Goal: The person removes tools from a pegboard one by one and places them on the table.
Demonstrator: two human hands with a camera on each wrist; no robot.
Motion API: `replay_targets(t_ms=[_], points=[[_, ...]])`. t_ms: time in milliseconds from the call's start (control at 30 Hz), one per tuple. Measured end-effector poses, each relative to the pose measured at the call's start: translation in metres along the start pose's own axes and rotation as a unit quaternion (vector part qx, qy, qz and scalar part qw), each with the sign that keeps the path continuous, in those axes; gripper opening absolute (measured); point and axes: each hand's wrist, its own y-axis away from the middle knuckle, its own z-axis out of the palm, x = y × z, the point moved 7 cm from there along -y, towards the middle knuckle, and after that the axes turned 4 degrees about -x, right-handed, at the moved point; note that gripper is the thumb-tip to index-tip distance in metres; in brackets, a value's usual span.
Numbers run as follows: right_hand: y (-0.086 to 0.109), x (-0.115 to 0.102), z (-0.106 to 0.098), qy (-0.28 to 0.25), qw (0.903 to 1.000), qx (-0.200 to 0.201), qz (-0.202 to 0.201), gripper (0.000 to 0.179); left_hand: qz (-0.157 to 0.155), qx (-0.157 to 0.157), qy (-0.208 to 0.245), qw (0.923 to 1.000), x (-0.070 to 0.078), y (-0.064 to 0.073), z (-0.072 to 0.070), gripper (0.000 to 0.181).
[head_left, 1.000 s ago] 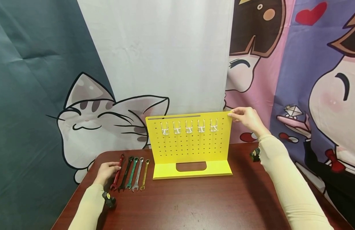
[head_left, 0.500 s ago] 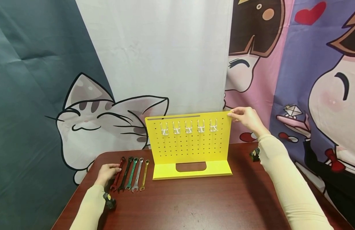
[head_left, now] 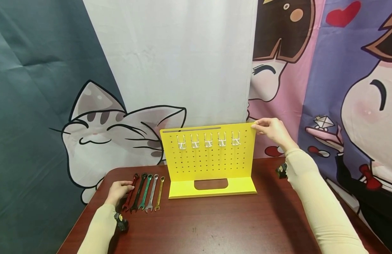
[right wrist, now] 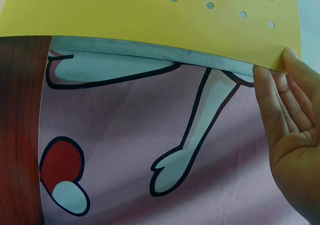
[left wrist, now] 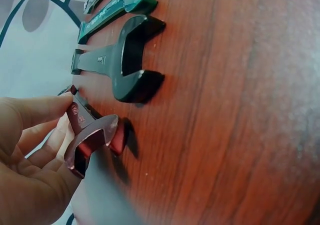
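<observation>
My left hand (head_left: 118, 192) is at the far left of a row of combination wrenches and pinches the red wrench (head_left: 129, 199) between thumb and fingers. In the left wrist view, that wrench's open jaw end leans close over the tabletop, with a shadow beside it. To its right lie the black wrench (head_left: 137, 193), green wrench (head_left: 145, 193), silver wrench (head_left: 152, 193) and small gold wrench (head_left: 160, 193). My right hand (head_left: 273, 132) pinches the upper right corner of the upright yellow pegboard (head_left: 208, 165), thumb and fingers on opposite faces.
Several white wire hooks (head_left: 208, 143) hang in a row high on the pegboard. Its base has a cut-out slot and stands near the back of the brown wooden table (head_left: 215, 225). A printed cartoon curtain (head_left: 196, 70) hangs right behind the table.
Over the first half second, the red wrench's ring end dips slightly toward me and the left hand shifts a little. Since then almost nothing moves; the right hand stays on the corner.
</observation>
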Motion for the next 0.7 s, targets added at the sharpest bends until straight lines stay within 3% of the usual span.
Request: replay_targets(t_ms=[233, 700], points=[[0.0, 0.0, 0.0, -0.004, 1.0, -0.001, -0.001, 0.046, 0.005, 0.003, -0.021, 0.9998, -0.002, -0.003, -0.001, 0.037], [-0.001, -0.001, 0.0, -0.005, 1.0, -0.004, 0.006, 0.044, 0.016, 0.015, -0.055, 0.9982, 0.01, 0.001, -0.002, 0.033]])
